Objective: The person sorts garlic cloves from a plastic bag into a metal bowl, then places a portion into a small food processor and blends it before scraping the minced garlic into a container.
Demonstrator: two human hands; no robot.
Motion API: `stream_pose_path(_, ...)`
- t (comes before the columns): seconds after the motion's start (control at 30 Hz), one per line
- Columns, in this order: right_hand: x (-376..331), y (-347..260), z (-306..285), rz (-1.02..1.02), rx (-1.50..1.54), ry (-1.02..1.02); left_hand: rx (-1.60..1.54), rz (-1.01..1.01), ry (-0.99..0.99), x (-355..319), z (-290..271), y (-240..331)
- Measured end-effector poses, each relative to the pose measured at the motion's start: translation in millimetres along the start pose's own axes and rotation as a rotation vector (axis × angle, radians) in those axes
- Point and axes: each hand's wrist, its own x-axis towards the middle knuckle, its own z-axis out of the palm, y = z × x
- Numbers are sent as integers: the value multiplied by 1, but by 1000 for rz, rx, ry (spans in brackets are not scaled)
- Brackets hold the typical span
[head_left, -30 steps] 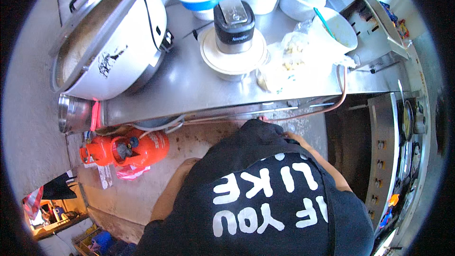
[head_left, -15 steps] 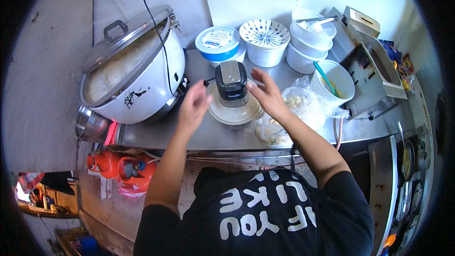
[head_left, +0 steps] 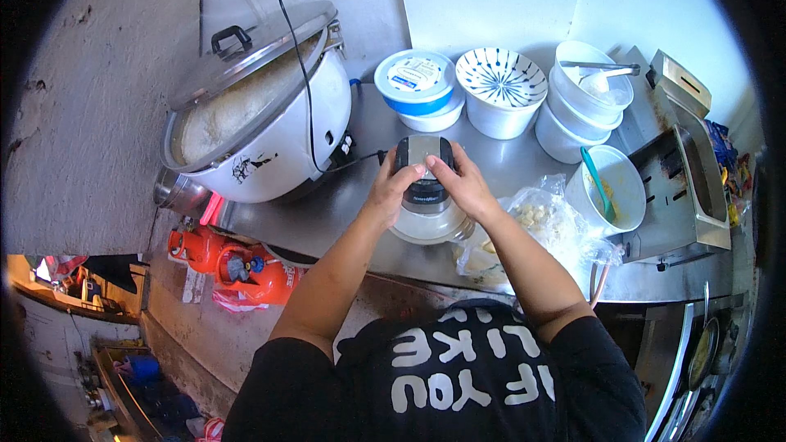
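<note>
- Chopper [head_left: 423,188] stands on the steel counter [head_left: 327,213], at four o'clock from the rice cooker [head_left: 254,127].
- Left hand [head_left: 391,190] and right hand [head_left: 458,184] both clasp its black motor head, fingers curled narrow around it.
- Advice: press straight down, keeping the bowl steady and clear of the food bag [head_left: 540,229] at three o'clock.

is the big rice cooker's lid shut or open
Open a crack: the metal lid sits tilted on the rice cooker, with white rice showing under its raised edge.
</note>
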Motion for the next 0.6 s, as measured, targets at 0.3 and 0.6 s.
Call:
stream_pose_path(0.3, 7, 17, -13, 69, 151, -124, -43, -105, -16, -9, 16, 17)
stream_pose_path(0.6, -1, 22, -17, -15, 167, -170, 166, 43, 121, -8, -3, -6)
